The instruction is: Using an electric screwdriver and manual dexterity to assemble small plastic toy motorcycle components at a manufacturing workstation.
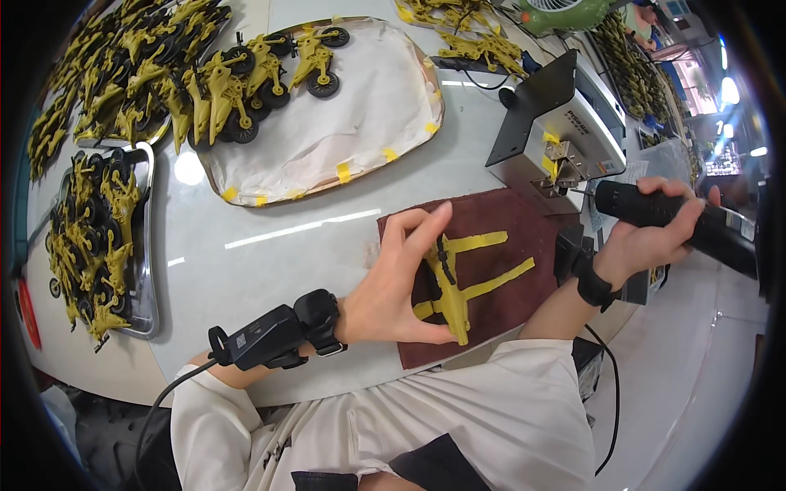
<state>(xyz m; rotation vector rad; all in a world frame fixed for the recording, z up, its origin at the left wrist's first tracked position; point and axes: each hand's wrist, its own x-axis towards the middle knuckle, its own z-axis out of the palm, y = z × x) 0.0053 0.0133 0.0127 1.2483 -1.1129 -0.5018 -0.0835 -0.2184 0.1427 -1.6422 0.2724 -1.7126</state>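
Note:
My left hand [395,282] is closed around a yellow toy motorcycle body [451,299], with the thumb at its near end and fingers at its far end. A black part shows on the body's upper side. Beneath it lies a dark red mat [520,217] crossed by yellow tape strips [499,280]. Off to the right, my right hand [651,237] grips a black electric screwdriver [634,204]. The tool points left, its thin bit at the front of a metal screw feeder [547,139]. Whether the bit touches a screw there is too small to tell.
An oval, paper-lined tray [360,98] at the back holds several yellow toy motorcycles with black wheels. More are heaped at the far left [123,74] and in a metal tray [149,245]. A green fan [565,16] stands behind the feeder. Cables hang from both wrist devices.

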